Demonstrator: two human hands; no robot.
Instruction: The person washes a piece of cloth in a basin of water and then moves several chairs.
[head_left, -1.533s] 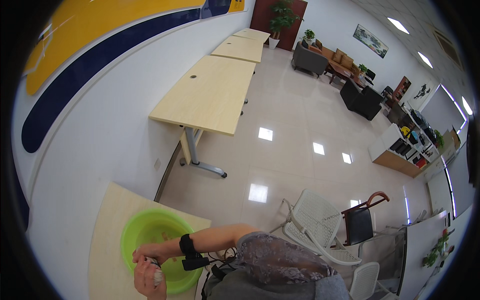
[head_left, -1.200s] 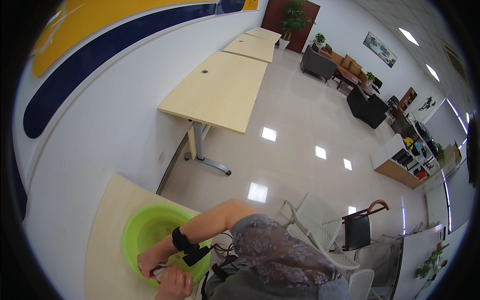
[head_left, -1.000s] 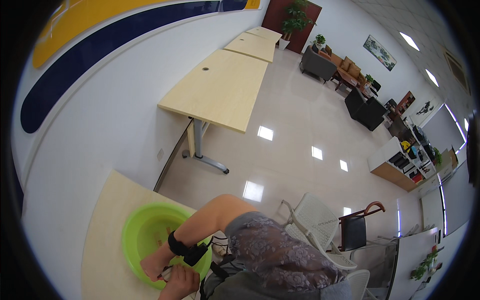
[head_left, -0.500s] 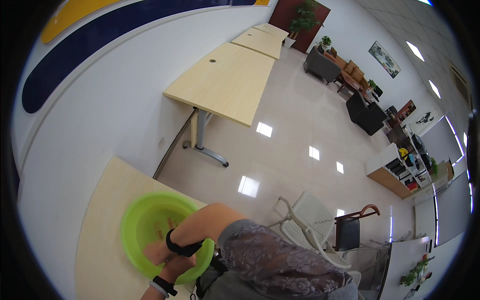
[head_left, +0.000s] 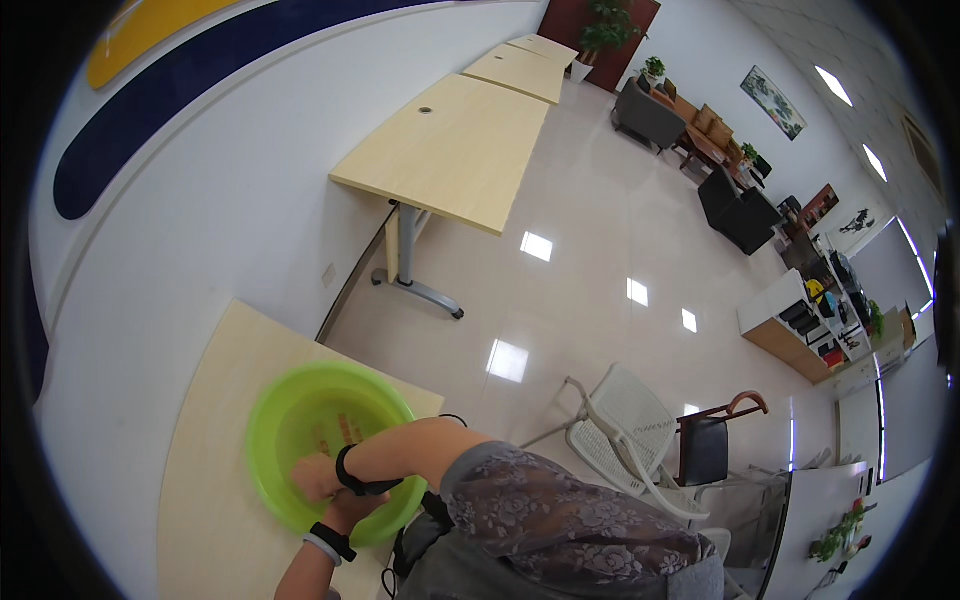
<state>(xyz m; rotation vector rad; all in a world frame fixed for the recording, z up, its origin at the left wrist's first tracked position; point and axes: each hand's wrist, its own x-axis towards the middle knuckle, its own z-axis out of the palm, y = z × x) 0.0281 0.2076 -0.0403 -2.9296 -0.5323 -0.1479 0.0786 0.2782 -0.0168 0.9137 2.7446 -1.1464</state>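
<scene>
A round light-green plastic basin (head_left: 272, 410) stands on the pale wooden table in the lower left. Both my hands are down inside it, close together. My right hand (head_left: 314, 477), with a black band at the wrist, reaches in from the right above the left one. Its fingers look curled in, and anything inside them is hidden. My left hand (head_left: 352, 508) comes from the lower edge, with a black and a pale band on its wrist. The right wrist partly covers it, so its fingers do not show clearly. Reddish printing shows on the basin floor.
The near table (head_left: 215, 385) meets a white wall on the left. Beyond it stand more pale tables (head_left: 440, 150) on wheeled legs. A beige folding chair (head_left: 625, 425) and a dark chair (head_left: 703, 455) are to my right. Dark armchairs (head_left: 738, 210) and shelves lie farther off.
The view has tilted slightly, so the basin sits a little higher in the picture. Both hands stay together in the basin, with only a small shift.
</scene>
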